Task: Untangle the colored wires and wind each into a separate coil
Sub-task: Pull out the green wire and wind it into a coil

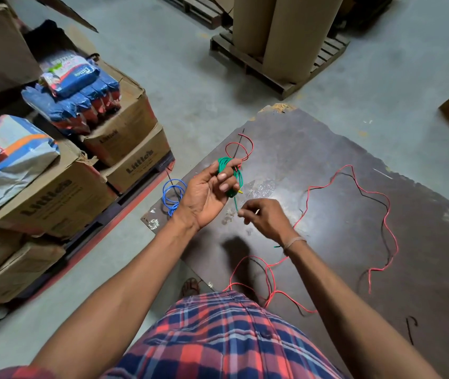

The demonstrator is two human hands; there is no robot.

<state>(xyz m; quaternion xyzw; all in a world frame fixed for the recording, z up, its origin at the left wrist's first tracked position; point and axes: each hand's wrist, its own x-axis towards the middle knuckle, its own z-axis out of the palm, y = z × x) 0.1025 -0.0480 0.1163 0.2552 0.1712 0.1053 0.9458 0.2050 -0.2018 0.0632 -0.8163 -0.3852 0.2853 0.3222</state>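
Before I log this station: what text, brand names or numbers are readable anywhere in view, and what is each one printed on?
"Little's": front of the lower cardboard box, bold dark print.
"Little's": box above it, smaller, only partly legible.
"Little's": side of the nearer box, large, blurred but readable.
"Little's": white oval logo on the top blue packet, blurred; the packet's other print is unreadable.
Grey sack: no readable text.
No numbers or signs can be read.

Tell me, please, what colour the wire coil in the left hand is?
Green; the wire coil in the left hand shows best in the head view.
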